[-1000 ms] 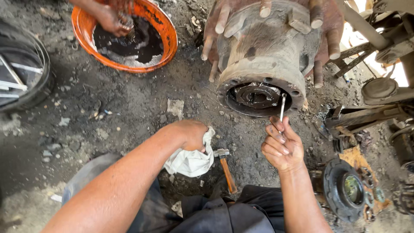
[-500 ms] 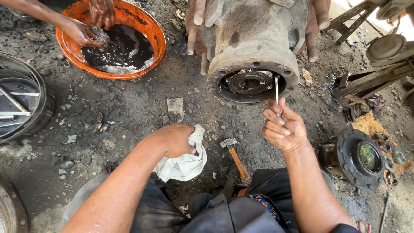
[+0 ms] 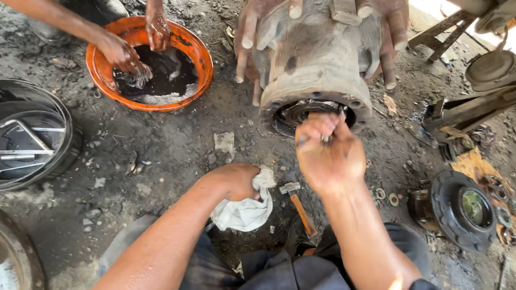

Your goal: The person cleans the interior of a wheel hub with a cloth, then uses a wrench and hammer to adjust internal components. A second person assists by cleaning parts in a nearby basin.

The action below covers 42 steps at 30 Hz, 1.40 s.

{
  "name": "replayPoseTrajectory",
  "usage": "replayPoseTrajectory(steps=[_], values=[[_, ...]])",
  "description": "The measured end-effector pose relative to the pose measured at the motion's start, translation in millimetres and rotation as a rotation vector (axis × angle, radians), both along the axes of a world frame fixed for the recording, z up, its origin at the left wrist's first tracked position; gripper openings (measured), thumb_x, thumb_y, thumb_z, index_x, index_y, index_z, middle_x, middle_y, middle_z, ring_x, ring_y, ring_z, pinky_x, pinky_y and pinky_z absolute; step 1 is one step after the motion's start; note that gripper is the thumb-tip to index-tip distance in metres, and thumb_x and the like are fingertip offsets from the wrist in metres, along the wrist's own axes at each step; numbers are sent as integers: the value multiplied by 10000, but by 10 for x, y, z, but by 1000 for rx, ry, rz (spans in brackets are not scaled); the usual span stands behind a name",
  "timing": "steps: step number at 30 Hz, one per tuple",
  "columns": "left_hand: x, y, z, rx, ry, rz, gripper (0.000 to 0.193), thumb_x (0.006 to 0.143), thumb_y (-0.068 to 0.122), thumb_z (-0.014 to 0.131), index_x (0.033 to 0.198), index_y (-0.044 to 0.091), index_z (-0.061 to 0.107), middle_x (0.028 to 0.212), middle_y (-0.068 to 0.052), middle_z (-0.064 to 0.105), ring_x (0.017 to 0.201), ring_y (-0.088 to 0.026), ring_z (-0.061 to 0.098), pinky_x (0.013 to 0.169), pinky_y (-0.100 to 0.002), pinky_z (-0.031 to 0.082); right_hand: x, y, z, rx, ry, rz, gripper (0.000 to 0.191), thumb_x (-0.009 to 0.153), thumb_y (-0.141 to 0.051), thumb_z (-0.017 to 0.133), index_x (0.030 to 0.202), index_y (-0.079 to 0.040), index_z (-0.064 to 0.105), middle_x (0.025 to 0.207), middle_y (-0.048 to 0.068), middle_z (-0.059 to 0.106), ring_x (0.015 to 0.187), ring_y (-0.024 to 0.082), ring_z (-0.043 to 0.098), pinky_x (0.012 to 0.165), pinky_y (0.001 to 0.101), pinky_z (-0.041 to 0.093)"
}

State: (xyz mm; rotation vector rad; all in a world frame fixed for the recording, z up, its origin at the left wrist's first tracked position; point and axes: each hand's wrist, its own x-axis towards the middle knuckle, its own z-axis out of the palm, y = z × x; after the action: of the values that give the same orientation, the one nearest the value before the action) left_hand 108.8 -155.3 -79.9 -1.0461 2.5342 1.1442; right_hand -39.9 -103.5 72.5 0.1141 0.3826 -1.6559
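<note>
The ground [image 3: 177, 145] is packed dirt, dark with oil and strewn with small stones, scraps and a flat pale chip near the middle; it looks like an open-air workshop floor, with bright daylight spilling in at two o'clock. At twelve o'clock stands a large rusty wheel hub [image 3: 317, 59], its round open end facing down toward the camera, studs sticking out around its flange. The right hand [image 3: 329, 156] is raised to that opening, fingers curled tight around a thin metal tool [image 3: 325, 138] whose tip is all that shows (what kind of tool cannot be made out, since the fist covers it). The left hand [image 3: 234, 180] rests on the ground at six o'clock, fingers closed on a crumpled white rag [image 3: 244, 209]. Just beside the rag, toward five o'clock, lies a small hammer [image 3: 298, 207] with a wooden handle, its lower end hidden by dark trouser cloth. At ten o'clock an orange basin [image 3: 199, 53] holds black oily liquid, and another person's two hands [image 3: 126, 53] are down in it, rubbing something too dark to identify. At nine o'clock a black round pan [image 3: 59, 161] is cut off by the frame edge, with metal rods lying in it. At four o'clock a dark round bearing housing [image 3: 457, 209] sits on the dirt, two small washers [image 3: 387, 196] near it; rusty frame parts at two o'clock are partly out of view.
</note>
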Motion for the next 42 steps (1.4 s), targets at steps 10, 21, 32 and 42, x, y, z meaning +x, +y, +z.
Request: replayPoseTrajectory(steps=[10,21,32,42], values=[[35,-10,-80,28,-44,13,661,818,416,795,1315,30,595,1416,-149,584,1369,-305,516,1130,-400,422,-944,470,-703,97,333,318,494,1086,-515,503,775,-131,497,625,-57,421,384,49,316,348,217,288],[125,-22,-122,0,-55,10,671,811,418,794,1323,33,591,1416,-152,586,1374,-313,510,1138,-398,415,-1006,286,-565,-55,214,407,485,1127,-466,445,796,-112,469,649,-35,389,409,55,315,409,226,293],[-230,-99,-51,72,-104,-16,729,820,416,792,1398,35,561,1454,-161,575,1371,-323,528,1125,-403,443,-122,241,-15,25,24,124,463,1118,-441,373,796,-123,469,681,-28,387,524,99,371,521,249,357],[-293,-168,-77,34,-115,-19,788,825,441,798,1438,46,497,1483,-137,526,1400,-298,482,1146,-397,406,-1215,363,-803,-43,174,490,522,1090,-515,485,755,-115,472,631,-34,409,389,56,350,359,221,308]])
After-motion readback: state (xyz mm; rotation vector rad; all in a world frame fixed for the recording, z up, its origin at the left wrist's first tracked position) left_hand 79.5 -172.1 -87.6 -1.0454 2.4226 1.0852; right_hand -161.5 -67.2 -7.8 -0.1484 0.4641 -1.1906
